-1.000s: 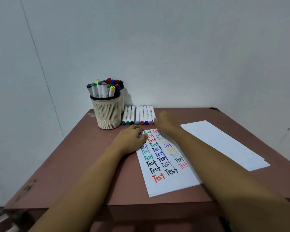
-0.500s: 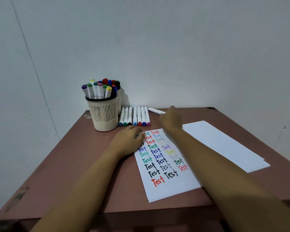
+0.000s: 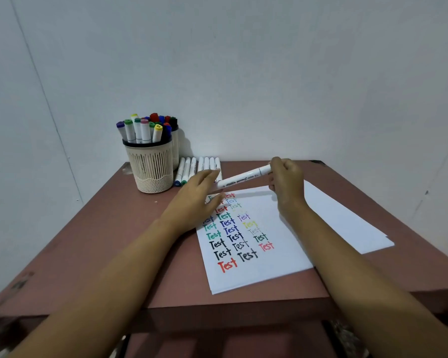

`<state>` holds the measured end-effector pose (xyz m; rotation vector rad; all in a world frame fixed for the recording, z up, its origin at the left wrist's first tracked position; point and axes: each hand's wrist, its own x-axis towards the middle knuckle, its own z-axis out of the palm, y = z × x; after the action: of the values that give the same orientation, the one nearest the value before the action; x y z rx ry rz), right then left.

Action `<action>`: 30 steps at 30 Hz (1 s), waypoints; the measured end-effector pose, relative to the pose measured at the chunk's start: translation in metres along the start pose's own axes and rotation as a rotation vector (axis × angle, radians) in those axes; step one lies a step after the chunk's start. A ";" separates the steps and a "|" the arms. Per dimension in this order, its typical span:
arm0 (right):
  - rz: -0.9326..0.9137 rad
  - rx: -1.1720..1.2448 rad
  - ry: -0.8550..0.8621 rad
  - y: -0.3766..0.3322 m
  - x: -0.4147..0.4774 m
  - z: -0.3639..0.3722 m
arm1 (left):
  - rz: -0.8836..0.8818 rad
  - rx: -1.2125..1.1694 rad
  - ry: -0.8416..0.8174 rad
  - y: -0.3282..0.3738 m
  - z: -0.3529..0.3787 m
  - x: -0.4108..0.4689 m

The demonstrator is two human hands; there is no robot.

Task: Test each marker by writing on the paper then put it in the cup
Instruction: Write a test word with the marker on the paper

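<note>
- Head view, looking down at a reddish-brown wooden table set against a pale grey wall.
- A white-barrelled marker is held above the table, tilted, its right end gripped in the right hand, fingers curled shut around it.
- The marker's left end is met by the left hand; thumb & fingers are spread around the tip, but whether it is actually pinched cannot be told, as that end is hidden behind the hand.
- Below both hands a white paper sheet lies flat, w/ "Test" written many times in red, green, blue, black, purple & yellow. The sheet's top-left corner is covered by the left hand.
- A second, blank white sheet lies to the right, partly under the written one & crossed by the right forearm.
- A cream ribbed plastic cup stands at the table's back left, packed w/ upright markers, caps in mixed colours. A second similar holder is seen just behind it, mostly blocked.
- A row of white markers lies flat beside the cup, near the wall; its front right part is hidden by the left hand.
</note>
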<state>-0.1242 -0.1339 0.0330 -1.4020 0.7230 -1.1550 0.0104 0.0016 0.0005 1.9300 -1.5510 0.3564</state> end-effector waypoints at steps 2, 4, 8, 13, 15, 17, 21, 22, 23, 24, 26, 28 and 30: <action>0.022 0.009 -0.039 0.002 -0.004 0.002 | -0.018 0.004 -0.034 0.002 0.000 0.000; 0.049 0.026 -0.064 0.003 -0.006 0.004 | -0.039 0.009 -0.063 0.003 0.000 0.000; 0.184 0.242 -0.120 0.001 -0.010 0.005 | -0.056 0.000 -0.048 0.002 0.002 0.001; 0.294 0.252 -0.431 0.007 -0.019 0.010 | -0.020 -0.017 -0.040 0.004 0.001 -0.002; 0.258 0.183 -0.513 0.011 -0.022 0.013 | -0.001 -0.037 -0.031 0.006 0.000 -0.003; 0.216 0.166 -0.528 0.012 -0.022 0.014 | 0.004 -0.063 -0.027 0.008 -0.001 -0.004; 0.184 0.180 -0.541 0.011 -0.021 0.011 | -0.007 -0.130 -0.020 0.011 -0.004 -0.004; 0.183 0.186 -0.544 0.011 -0.021 0.011 | -0.007 -0.135 -0.013 0.011 -0.004 -0.004; 0.183 0.191 -0.545 0.010 -0.022 0.011 | -0.010 -0.136 -0.011 0.011 -0.004 -0.004; 0.183 0.195 -0.546 0.010 -0.023 0.012 | -0.016 -0.134 -0.014 0.011 -0.004 -0.003; 0.184 0.201 -0.552 0.010 -0.023 0.011 | -0.032 -0.127 -0.015 0.011 -0.004 -0.003; 0.170 0.212 -0.565 0.009 -0.023 0.010 | -0.051 -0.100 0.009 0.011 -0.004 -0.003; 0.147 0.226 -0.576 0.008 -0.022 0.009 | -0.071 -0.060 0.044 0.010 -0.005 -0.005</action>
<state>-0.1216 -0.1121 0.0207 -1.3694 0.2690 -0.6428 0.0009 0.0076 0.0045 1.9128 -1.4451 0.3169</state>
